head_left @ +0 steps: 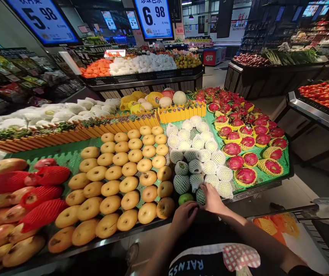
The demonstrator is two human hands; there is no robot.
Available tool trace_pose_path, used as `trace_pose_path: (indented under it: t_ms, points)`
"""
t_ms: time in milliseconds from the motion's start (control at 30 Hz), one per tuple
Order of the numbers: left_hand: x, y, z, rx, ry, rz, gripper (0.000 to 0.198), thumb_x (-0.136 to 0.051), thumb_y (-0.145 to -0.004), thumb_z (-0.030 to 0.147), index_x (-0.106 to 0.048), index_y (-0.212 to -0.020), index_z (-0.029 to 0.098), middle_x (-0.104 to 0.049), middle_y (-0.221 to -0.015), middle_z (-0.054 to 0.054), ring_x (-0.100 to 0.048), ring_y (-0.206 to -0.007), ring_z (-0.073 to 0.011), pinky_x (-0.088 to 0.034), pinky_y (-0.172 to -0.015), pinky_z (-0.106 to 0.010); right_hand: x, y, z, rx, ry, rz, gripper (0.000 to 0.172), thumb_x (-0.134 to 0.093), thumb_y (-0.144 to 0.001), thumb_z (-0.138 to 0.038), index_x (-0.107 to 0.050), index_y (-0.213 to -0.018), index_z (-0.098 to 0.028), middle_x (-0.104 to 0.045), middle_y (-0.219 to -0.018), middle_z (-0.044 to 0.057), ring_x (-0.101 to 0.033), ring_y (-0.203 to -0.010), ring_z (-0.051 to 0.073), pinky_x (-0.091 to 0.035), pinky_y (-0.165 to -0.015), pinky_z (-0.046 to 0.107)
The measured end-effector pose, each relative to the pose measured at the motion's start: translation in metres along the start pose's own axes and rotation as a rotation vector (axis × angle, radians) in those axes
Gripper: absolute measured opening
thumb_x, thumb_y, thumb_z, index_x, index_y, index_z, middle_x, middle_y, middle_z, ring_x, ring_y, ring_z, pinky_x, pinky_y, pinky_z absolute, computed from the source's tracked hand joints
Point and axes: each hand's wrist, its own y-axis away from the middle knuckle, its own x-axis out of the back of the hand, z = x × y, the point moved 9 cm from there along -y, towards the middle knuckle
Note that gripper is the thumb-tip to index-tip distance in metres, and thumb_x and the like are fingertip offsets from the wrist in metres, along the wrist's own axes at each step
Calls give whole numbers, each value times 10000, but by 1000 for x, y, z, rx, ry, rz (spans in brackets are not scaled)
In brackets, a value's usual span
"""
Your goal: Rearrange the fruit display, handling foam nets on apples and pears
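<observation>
At the front edge of the fruit display, my right hand (212,197) has its fingers wrapped over a green fruit in a white foam net (200,196). Close beside it on the left is my left hand (185,214), fingers curled near a bare green fruit (185,198); whether it grips anything is hidden. More netted green fruits (181,184) lie just beyond both hands. Farther back, white-netted fruits (198,142) fill the same section of the display.
Rows of round tan pears (111,204) lie to the left, with red-netted fruits (42,212) at far left. Dragon fruits (246,175) sit at the right. A cart (322,230) with a printed box stands at lower right. Orange dividers (181,113) run behind.
</observation>
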Motion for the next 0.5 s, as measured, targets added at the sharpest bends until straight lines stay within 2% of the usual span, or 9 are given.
trace_pose_path:
  t_ms: [133, 233, 300, 367, 433, 500]
  points:
    - [-10, 6, -8, 27, 61, -33, 291, -569, -1036, 302, -777, -1230, 237, -804, -1239, -104, -767, -1145, -267, -630, -1034, -431, 8, 24, 14, 29, -154, -9, 860, -849, -653, -252, -603, -1471, -155, -599, -1431, 205, -563, -1324, 399, -497, -1137, 548]
    - [-18, 3, -11, 40, 121, -32, 369, -598, -1013, 281, -714, -1360, 238, -735, -1398, -128, -712, -1281, -288, -582, -1126, -482, 28, 37, 34, -61, -348, 165, 797, -804, -660, -252, -641, -1438, -193, -610, -1426, 182, -573, -1351, 382, -481, -1168, 552]
    - [-25, -2, -15, 55, 171, -27, 470, -632, -985, 271, -647, -1453, 238, -683, -1471, -142, -690, -1306, -294, -574, -1132, -500, 41, 39, 46, -167, -531, 276, 684, -770, -709, -296, -675, -1382, -213, -647, -1388, 153, -602, -1327, 355, -464, -1188, 546]
    - [-35, -11, -20, 85, 246, -34, 592, -673, -959, 287, -564, -1537, 219, -647, -1499, -169, -698, -1259, -297, -602, -1070, -500, 45, 38, 58, -350, -772, 334, 557, -759, -749, -395, -710, -1271, -208, -700, -1324, 137, -626, -1292, 345, -453, -1195, 541]
    - [-48, -20, -24, 125, 356, -59, 753, -728, -926, 331, -457, -1613, 186, -607, -1521, -210, -703, -1204, -302, -628, -986, -486, 40, 35, 64, -534, -986, 345, 524, -739, -779, -528, -712, -1190, -204, -741, -1262, 135, -654, -1237, 345, -491, -1148, 530]
    - [-64, -30, -25, 162, 502, -93, 966, -800, -880, 392, -309, -1686, 183, -549, -1565, -243, -702, -1191, -312, -634, -941, -476, 36, 31, 61, -623, -1101, 329, 541, -713, -811, -622, -704, -1159, -208, -764, -1195, 121, -690, -1143, 324, -556, -1042, 483]
